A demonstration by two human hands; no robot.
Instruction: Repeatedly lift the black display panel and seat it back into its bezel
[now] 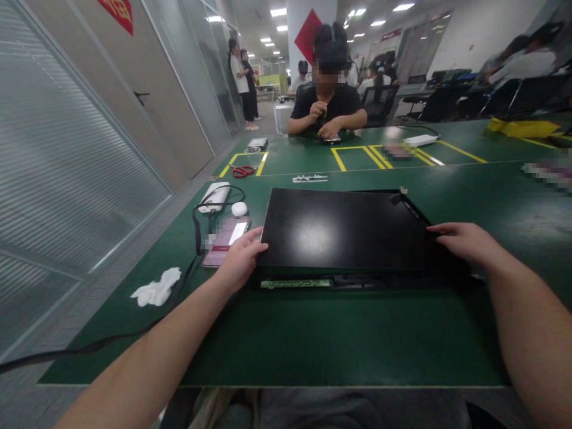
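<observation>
A dark, glossy display panel [330, 229] lies at a slant over a black frame [379, 282] on the green table. Its left side is raised out of the frame. My left hand [241, 257] pinches the panel's left edge, thumb on top and fingers partly hidden below. On the far right, my right hand [467, 241] is closed at the right edge, where panel and frame lie close together; its lower fingers are hidden. A green circuit strip [295, 284] shows along the frame's near side, below the panel.
Left of the panel lie a phone [226, 241], a white earbud case [239, 209], a white power bank [214, 196] with a black cable, and crumpled tissue [156, 287]. Red-handled scissors [242, 171] and white strips [310, 178] are farther back. A person [328, 101] works across the table.
</observation>
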